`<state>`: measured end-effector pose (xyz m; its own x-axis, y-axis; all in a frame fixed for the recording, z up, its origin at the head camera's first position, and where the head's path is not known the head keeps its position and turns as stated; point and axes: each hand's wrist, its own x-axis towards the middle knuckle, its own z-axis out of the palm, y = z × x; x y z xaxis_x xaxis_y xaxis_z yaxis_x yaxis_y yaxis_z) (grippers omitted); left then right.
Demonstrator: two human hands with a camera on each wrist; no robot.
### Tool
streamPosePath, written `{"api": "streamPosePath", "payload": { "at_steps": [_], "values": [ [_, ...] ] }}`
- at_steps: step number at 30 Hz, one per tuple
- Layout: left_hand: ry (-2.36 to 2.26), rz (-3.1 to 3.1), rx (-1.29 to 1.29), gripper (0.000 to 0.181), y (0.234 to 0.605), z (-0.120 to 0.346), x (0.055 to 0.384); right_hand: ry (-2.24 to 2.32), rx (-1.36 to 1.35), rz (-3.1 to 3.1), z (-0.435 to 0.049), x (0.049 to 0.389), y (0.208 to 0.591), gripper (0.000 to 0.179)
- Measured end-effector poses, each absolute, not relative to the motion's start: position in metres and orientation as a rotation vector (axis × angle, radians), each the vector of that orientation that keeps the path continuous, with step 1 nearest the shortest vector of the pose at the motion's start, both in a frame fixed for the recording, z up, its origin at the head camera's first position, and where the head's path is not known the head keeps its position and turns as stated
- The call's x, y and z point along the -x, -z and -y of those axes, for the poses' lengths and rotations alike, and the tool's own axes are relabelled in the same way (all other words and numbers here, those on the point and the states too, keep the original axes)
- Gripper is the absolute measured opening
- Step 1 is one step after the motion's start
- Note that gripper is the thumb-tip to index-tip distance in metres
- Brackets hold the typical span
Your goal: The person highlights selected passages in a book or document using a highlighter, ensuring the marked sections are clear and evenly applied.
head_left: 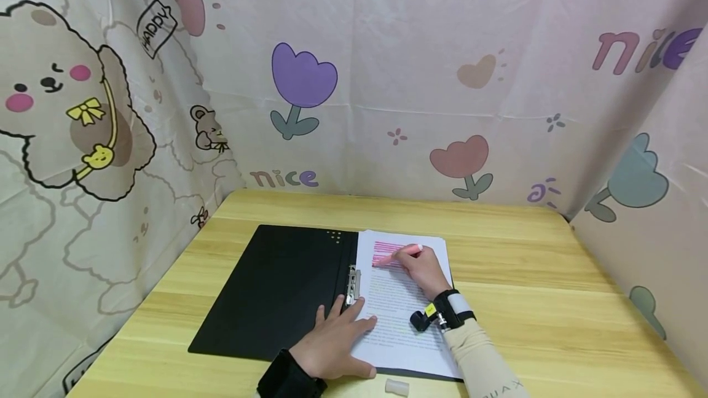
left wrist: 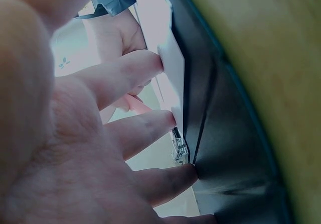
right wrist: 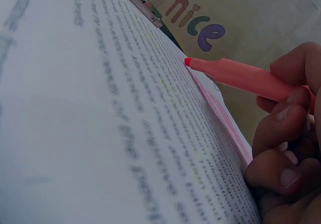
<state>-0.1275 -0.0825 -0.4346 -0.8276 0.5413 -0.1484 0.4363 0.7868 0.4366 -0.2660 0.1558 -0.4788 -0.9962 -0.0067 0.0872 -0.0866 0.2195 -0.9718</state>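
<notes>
My right hand (head_left: 426, 270) grips a pink highlighter (right wrist: 251, 77), its tip down at the left end of the printed lines on the white paper (head_left: 398, 318). Pink highlighted lines (head_left: 387, 249) cover the top of the page. The sheets lie in a black clip folder (head_left: 276, 287) opened flat, with a metal clip (head_left: 352, 281) at its spine. With fingers spread, my left hand (head_left: 334, 343) rests across the lower spine and the page's lower left edge. In the left wrist view, fingertips (left wrist: 150, 63) press on the paper and the folder.
A small pale cap-like piece (head_left: 397, 387) lies on the wooden table (head_left: 514, 263) just below the folder's bottom edge. A patterned cloth (head_left: 354, 78) hangs behind the table and along both sides. Each wrist wears a black strap.
</notes>
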Motion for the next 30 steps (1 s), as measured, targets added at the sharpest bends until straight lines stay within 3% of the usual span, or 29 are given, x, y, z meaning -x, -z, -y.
{"api": "streamPosePath", "payload": {
  "at_steps": [30],
  "values": [
    [-0.537,-2.73,-0.748,0.079,0.4338,0.0807,0.1273,-1.738,-0.158,2.496,-0.1527,0.2649,0.4714,0.012]
  ]
}}
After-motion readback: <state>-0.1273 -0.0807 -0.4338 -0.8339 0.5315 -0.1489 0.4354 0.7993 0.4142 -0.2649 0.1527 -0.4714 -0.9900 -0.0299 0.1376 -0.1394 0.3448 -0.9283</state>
